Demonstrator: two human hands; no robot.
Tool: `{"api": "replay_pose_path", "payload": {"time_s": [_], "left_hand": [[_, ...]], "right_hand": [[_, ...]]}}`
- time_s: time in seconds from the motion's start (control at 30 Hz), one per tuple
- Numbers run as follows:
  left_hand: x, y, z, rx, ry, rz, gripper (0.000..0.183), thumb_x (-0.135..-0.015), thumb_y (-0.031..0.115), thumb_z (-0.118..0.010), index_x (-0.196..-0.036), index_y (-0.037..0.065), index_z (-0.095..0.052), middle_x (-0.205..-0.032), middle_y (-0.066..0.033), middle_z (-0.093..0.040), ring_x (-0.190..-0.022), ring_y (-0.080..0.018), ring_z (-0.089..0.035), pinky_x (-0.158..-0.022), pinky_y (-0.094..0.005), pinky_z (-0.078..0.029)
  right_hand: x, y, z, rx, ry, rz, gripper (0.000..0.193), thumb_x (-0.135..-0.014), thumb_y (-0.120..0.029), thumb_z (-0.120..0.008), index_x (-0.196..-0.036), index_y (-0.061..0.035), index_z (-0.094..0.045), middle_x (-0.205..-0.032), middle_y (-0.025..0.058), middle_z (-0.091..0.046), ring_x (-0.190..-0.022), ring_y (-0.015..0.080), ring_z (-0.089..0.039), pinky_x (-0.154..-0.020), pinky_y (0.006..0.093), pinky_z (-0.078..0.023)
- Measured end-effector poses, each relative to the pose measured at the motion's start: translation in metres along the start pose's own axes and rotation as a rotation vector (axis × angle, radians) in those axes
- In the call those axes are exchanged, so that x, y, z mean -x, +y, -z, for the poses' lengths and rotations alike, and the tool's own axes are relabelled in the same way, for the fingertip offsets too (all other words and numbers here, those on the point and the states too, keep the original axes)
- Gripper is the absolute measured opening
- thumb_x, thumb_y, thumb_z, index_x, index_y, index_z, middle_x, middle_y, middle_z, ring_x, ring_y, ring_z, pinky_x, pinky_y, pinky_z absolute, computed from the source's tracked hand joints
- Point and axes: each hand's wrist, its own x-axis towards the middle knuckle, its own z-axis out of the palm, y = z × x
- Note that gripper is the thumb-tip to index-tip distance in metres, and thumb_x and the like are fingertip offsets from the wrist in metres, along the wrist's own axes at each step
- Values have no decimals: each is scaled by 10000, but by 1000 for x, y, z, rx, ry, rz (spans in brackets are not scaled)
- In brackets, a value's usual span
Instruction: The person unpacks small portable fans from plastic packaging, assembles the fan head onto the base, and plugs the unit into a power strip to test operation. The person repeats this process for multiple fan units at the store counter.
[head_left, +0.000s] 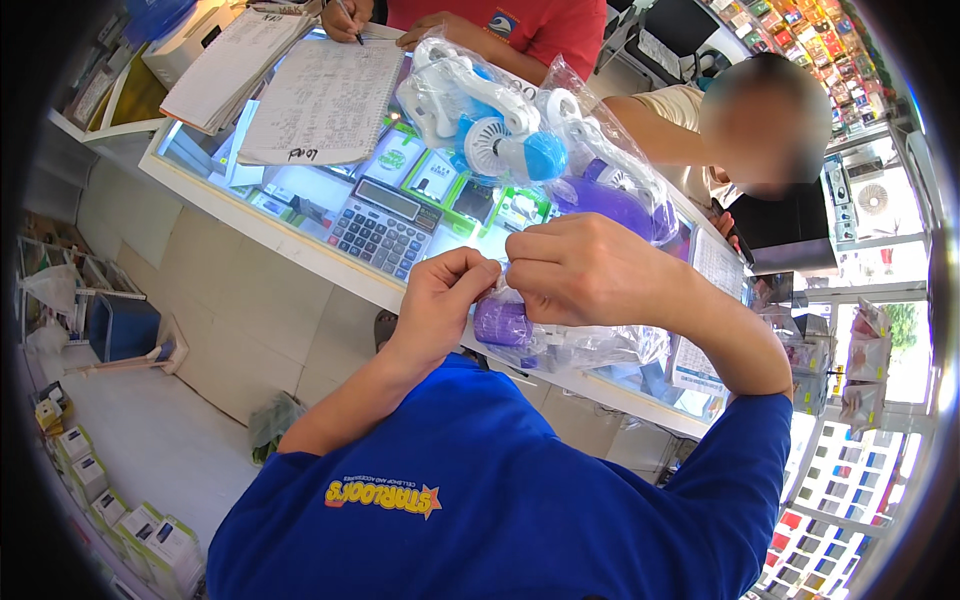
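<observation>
pinching purple fan bag (505, 325) between hands

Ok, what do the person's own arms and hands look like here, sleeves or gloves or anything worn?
Both hands are bare: no gloves, rings or watch show on the left hand or the right hand. The forearms are uncovered. Short bright blue sleeves belong to a blue shirt with a yellow and red printed logo.
</observation>
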Motion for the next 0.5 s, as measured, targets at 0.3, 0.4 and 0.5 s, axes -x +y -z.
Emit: {"api": "replay_pose_path", "payload": {"time_s": [0.3, 0.4, 0.5], "left_hand": [[2, -2, -1, -167, 26, -145, 179, -1055, 111, -665, -914, 3, -684, -813, 32, -617, -710, -6, -503, -606, -211, -399], [3, -3, -2, -246, 19, -268, 184, -1063, 114, -657, -920, 0, -677, -812, 33, -611, -678, 4, -483, -556, -210, -378], [3, -5, 1, -260, 10, -281, 188, -1063, 115, -655, -916, -1, -672, -806, 33, -612, -672, 7, -480, -542, -211, -368]], "right_hand": [[-2, 0, -4, -368, 29, -334, 136, -797, -79, -733, -842, 3, -635, -812, 115, -634, -718, 280, -666, -637, 409, -547], [-5, -3, -5, -439, 3, -521, 142, -821, -105, -745, -858, -2, -655, -814, 122, -674, -733, 279, -686, -654, 399, -543], [-7, -9, -5, -401, -52, -529, 127, -814, -58, -739, -879, -2, -645, -799, 100, -652, -703, 230, -662, -652, 365, -533]]}}
